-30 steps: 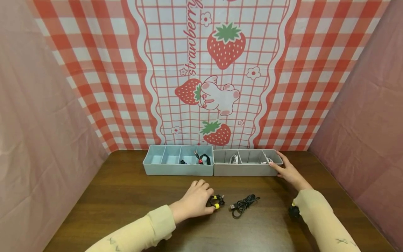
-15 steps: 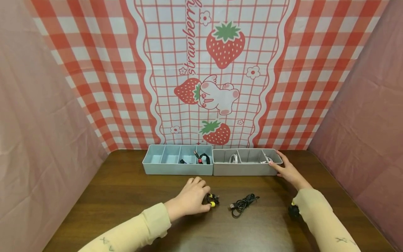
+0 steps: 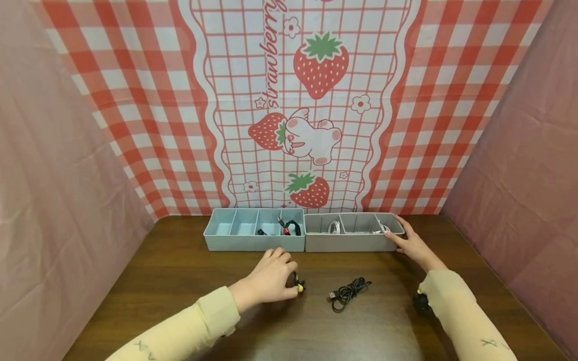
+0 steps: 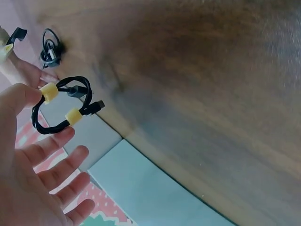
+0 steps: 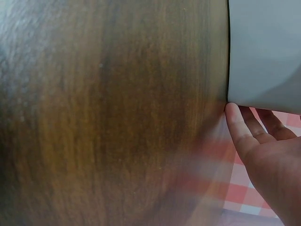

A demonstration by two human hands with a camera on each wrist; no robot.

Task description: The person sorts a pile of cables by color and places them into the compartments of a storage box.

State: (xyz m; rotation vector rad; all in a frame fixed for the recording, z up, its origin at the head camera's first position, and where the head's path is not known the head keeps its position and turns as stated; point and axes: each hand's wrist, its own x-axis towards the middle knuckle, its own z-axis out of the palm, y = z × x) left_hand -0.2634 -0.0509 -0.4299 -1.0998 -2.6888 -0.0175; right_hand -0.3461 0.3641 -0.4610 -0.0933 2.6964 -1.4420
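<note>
My left hand [image 3: 271, 277] pinches a coiled black cable [image 4: 74, 116] between thumb and index finger, while the other fingers stay spread. Two yellow ties hold the coil, and its plugs show in the left wrist view. The cable is off the table, a little in front of the blue divided box [image 3: 255, 243]. At the far right, my right hand [image 3: 412, 245] rests on the end of the grey divided box [image 3: 349, 243]. Its thumb lies at the front rim, and its fairly straight fingers [image 5: 237, 123] touch the end wall.
Another coiled black USB cable [image 3: 347, 293] lies on the wooden table [image 3: 307, 331]. Black cables, one with a red tie [image 3: 286, 231], sit in the blue box's right compartments. White cables [image 3: 334, 227] are in the grey box. A strawberry-print cloth [image 3: 311, 135] hangs behind both boxes.
My left hand has moved left and slightly toward the boxes, carrying the yellow-tied cable up from the table. My right hand stays on the grey box, and the USB cable has not moved.
</note>
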